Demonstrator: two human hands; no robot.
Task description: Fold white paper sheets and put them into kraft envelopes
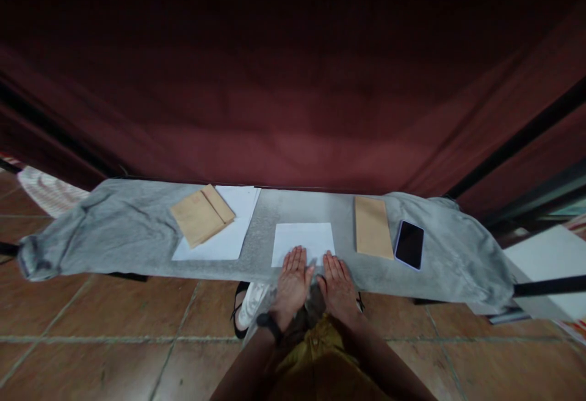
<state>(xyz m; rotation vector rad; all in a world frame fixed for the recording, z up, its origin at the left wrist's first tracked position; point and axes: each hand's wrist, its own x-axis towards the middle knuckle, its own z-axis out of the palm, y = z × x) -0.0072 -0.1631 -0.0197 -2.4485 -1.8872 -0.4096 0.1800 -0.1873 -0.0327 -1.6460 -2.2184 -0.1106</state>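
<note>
A white sheet of paper (pixel 304 237), perhaps folded, lies in front of me on the grey cloth. My left hand (pixel 293 279) rests flat on its lower middle, fingers stretched out. Over the sheet's lower right corner lies my right hand (pixel 337 282), also flat with fingers extended. Both hands point away from me, a small gap between them. To the right is a brown envelope (pixel 373 227), apart from my right hand. Several brown envelopes (pixel 196 218) sit on a stack of white paper (pixel 242 221) to the left.
A phone (pixel 409 245) with a dark screen lies right of the single envelope. Grey cloth (pixel 132 230) covers the narrow table. A dark red curtain (pixel 293 144) hangs along its far edge, with black poles (pixel 526 132) at the sides. Tiled floor (pixel 114 315) shows below.
</note>
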